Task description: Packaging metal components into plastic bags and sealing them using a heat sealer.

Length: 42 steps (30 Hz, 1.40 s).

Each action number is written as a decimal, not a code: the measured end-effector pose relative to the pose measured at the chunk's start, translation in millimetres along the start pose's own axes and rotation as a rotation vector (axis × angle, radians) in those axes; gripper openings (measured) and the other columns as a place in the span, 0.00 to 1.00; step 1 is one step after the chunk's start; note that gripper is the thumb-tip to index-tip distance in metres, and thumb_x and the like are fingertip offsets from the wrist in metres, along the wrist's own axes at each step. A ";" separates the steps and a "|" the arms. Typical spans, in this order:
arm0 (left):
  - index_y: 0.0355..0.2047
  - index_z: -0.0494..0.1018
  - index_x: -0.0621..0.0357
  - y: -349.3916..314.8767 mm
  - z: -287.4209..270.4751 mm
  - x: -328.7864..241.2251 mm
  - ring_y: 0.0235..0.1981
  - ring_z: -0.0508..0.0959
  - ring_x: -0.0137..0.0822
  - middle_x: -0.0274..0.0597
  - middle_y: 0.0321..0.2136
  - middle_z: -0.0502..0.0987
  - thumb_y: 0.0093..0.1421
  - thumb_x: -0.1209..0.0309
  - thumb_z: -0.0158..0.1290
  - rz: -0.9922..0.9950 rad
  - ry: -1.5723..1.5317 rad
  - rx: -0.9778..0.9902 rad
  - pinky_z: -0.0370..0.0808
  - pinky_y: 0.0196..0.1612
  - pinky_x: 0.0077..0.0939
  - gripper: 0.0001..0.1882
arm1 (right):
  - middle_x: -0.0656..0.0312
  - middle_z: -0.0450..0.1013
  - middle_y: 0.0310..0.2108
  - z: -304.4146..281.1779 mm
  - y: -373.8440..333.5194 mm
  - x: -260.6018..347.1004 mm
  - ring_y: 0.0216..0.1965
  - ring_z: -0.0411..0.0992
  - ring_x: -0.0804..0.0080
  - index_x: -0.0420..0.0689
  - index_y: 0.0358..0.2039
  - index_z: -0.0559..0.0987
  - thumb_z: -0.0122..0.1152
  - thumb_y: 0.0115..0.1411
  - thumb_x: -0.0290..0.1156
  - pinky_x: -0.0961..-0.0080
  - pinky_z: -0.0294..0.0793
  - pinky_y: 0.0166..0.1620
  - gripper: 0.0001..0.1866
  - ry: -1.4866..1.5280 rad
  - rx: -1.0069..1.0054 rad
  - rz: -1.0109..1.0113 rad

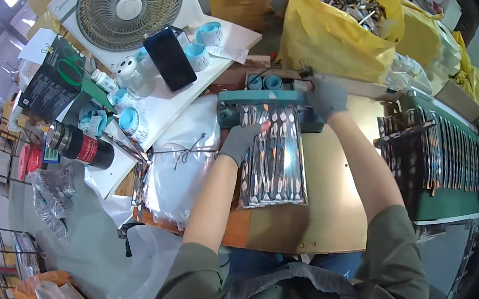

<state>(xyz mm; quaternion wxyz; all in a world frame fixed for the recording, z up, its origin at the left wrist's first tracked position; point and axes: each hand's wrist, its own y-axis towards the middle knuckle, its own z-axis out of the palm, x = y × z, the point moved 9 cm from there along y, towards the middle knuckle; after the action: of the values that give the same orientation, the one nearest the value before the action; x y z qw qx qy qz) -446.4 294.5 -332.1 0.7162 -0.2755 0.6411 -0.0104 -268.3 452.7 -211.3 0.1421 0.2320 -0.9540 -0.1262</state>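
Observation:
A clear plastic bag (273,175) full of slim, dark, patterned packets lies flat on the worktable. My left hand (241,140), in a grey glove with a bare fingertip showing, is closed on the bag's upper left part. Across the bag's top end runs the teal arm of what looks like a bag sealer (260,96). My right hand (328,96), also gloved in grey, is at the right end of that arm. It is smeared by motion, so its fingers cannot be made out.
Left of the filled bag lies a stack of clear plastic bags (180,181). A green conveyor (449,203) on the right carries rows of similar packets. Behind stand a yellow sack (320,30) of scraps and a white table (184,99) with a phone, a fan and blue tape rolls.

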 end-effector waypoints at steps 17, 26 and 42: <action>0.37 0.77 0.66 -34.4 -26.6 -19.9 0.35 0.75 0.30 0.40 0.34 0.78 0.42 0.63 0.66 0.065 0.124 -0.059 0.69 0.42 0.25 0.24 | 0.49 0.72 0.38 -4.6 -42.7 3.4 0.41 0.70 0.50 0.42 0.43 0.71 0.49 0.58 0.52 0.62 0.67 0.44 0.25 0.426 -0.228 0.077; 0.41 0.68 0.71 -77.0 -134.2 34.3 0.32 0.78 0.50 0.56 0.27 0.77 0.48 0.32 0.48 -0.179 -0.533 -0.284 0.75 0.40 0.38 0.46 | 0.44 0.69 0.46 44.2 -204.2 -107.8 0.51 0.63 0.47 0.38 0.36 0.74 0.47 0.61 0.42 0.59 0.60 0.55 0.18 0.062 -0.039 -0.323; 0.30 0.67 0.58 -256.1 -80.1 21.3 0.16 0.68 0.26 0.34 0.18 0.69 0.62 0.65 0.47 0.541 -0.036 -0.518 0.65 0.20 0.22 0.10 | 0.56 0.73 0.36 -56.5 -258.2 46.9 0.35 0.71 0.73 0.36 0.52 0.68 0.54 0.60 0.41 0.79 0.70 0.38 0.25 1.214 0.328 0.043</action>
<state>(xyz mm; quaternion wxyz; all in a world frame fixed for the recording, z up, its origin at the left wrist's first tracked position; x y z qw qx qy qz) -430.0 39.0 -249.1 0.6107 -0.2685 0.6594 0.3466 -184.6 198.2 -228.1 0.6235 0.2616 -0.7147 0.1787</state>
